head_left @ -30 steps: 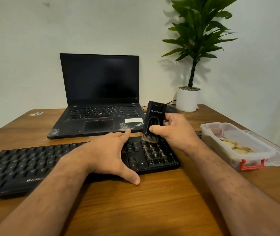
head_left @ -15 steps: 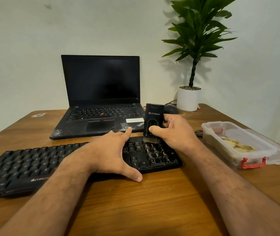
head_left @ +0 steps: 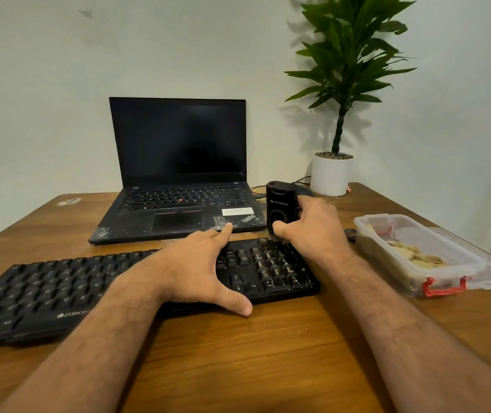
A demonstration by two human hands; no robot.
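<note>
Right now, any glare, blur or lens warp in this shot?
Head view: soft, even light, no glare on the laptop screen; the plant casts a faint shadow on the wall; wide-angle bows the table edges; the keyboard blurs toward the left edge.

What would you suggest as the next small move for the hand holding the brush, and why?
Probably draw the brush toward you along the number-pad keys. The right hand grips it upright, bristle end down, at the far right edge of the keyboard. Those keys look speckled with pale dust, and the left hand rests spread across the keyboard, steadying it.
</note>
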